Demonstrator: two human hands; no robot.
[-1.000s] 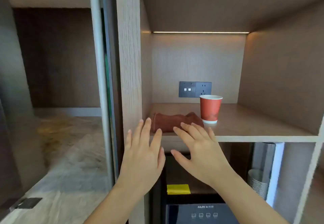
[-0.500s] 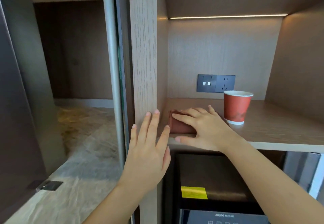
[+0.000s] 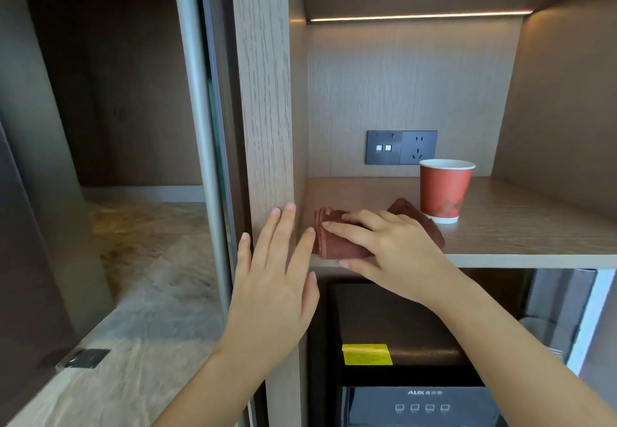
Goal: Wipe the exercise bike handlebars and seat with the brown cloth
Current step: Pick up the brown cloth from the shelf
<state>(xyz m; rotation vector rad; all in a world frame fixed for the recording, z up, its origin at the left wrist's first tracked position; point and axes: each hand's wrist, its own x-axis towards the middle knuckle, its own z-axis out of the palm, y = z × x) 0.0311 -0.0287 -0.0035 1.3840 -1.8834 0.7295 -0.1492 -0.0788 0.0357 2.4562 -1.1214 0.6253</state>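
Observation:
The folded brown cloth (image 3: 337,243) lies at the front left corner of a wooden shelf (image 3: 521,239). My right hand (image 3: 390,246) is on it, fingers over the top and thumb under its front edge, gripping it. My left hand (image 3: 272,279) hovers with fingers spread in front of the shelf's upright post, holding nothing. No exercise bike is in view.
A red paper cup (image 3: 444,191) stands just right of the cloth, near my right hand. A wall socket panel (image 3: 400,147) is on the back wall. Below the shelf sits a dark appliance (image 3: 420,403) with a yellow label. A glass door frame (image 3: 197,119) stands left.
My right hand reached onto the shelf and closed on the brown cloth, which is now bunched and pulled to the shelf's front edge. The view came closer.

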